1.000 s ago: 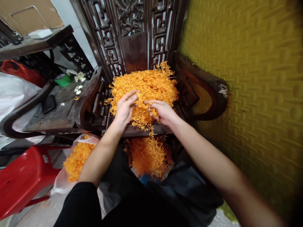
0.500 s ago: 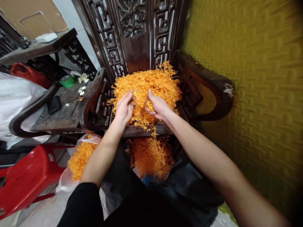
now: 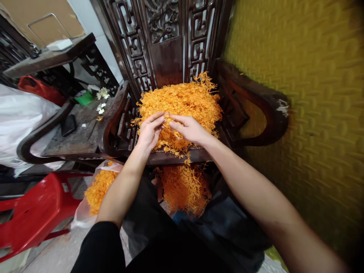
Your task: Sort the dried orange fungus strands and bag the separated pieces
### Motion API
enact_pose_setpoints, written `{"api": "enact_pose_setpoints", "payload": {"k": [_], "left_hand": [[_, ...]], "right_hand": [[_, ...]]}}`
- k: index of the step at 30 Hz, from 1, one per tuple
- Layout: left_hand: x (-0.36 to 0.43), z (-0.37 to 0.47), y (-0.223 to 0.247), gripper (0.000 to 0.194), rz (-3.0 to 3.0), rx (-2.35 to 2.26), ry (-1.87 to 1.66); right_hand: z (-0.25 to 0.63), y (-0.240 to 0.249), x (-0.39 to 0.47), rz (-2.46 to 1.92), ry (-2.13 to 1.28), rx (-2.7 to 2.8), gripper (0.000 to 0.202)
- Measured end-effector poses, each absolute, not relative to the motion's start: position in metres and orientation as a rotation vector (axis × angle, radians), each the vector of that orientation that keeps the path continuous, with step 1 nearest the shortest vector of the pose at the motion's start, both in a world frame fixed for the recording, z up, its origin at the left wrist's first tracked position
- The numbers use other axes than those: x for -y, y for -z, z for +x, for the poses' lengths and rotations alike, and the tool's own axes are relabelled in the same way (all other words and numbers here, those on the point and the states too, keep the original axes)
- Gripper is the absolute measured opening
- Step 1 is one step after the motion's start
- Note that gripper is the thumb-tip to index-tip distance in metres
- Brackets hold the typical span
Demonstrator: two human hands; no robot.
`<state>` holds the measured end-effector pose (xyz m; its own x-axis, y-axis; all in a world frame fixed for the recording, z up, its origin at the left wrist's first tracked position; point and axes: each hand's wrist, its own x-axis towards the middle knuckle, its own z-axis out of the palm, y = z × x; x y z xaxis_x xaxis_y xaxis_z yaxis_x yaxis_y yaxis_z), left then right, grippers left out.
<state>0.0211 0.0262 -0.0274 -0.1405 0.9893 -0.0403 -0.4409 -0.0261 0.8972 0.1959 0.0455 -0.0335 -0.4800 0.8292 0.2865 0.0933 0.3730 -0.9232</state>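
A heap of orange, thin-branched plastic-looking sprigs (image 3: 182,96) covers the seat of a dark carved wooden chair (image 3: 167,62). My left hand (image 3: 150,131) is over the heap's front left, thumb and fingers pinched on a small orange sprig. Facing it, my right hand (image 3: 189,130) has its fingers closed, with orange bits showing under the palm. The fingertips of both hands nearly meet, and the piece between them is partly hidden. Below the seat edge, more orange sprigs (image 3: 184,189) sit between my legs.
At left, a clear bag (image 3: 99,189) holds orange pieces beside a red plastic chair (image 3: 40,212). A second wooden chair bears a black phone-like object (image 3: 68,126), a green tape roll (image 3: 84,97) and white flower pieces (image 3: 101,109). A yellow textured wall (image 3: 307,94) stands at right.
My hands have come together; the right hand moved left and its raised thumb lowered toward the left fingertips. The whole view has shifted slightly.
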Motion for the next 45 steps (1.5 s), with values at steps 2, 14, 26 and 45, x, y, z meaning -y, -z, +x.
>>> {"api": "enact_pose_setpoints", "payload": {"k": [2, 14, 26, 45], "left_hand": [[-0.025, 0.022, 0.027, 0.025, 0.782, -0.973, -1.486], [-0.016, 0.015, 0.018, 0.038, 0.966, -1.18, -1.096], [0.002, 0.024, -0.008, 0.028, 1.062, -1.169, -1.028], [0.167, 0.07, 0.112, 0.044, 2.413, -0.745, 0.821]], "right_hand": [[0.196, 0.033, -0.043, -0.835, -1.023, 1.893, 0.035], [0.199, 0.037, -0.039, -1.114, -0.587, 1.98, 0.027], [0.231, 0.037, -0.066, -1.361, -0.291, 1.699, 0.028], [0.266, 0.013, -0.05, -0.973, -1.482, 1.108, 0.04]]}}
